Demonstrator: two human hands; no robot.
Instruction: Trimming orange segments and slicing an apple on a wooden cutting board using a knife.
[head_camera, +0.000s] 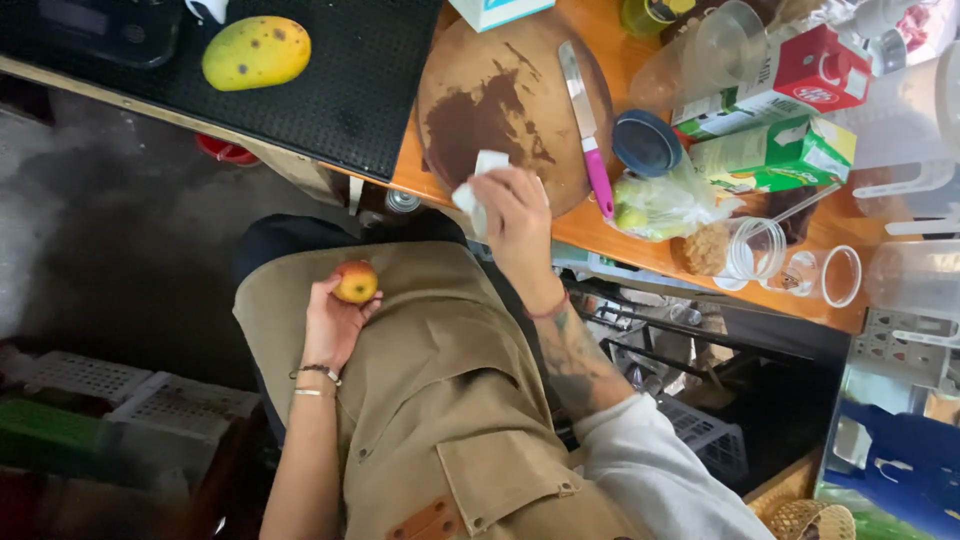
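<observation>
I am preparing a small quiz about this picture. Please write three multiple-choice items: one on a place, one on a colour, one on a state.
1. Where does the knife lie?
A. on the round wooden board
B. on the floor
C. on the black mat

2. What colour is the knife's handle?
A. green
B. pink
C. black

3. What does the left hand do?
A. hangs empty
B. presses the mango
C. holds a small apple

Answers: 1 A, the blade rests across the board's right side. 2 B, the handle is clearly pink. 3 C, the fingers cup the apple; the right hand grips a white tissue.
</observation>
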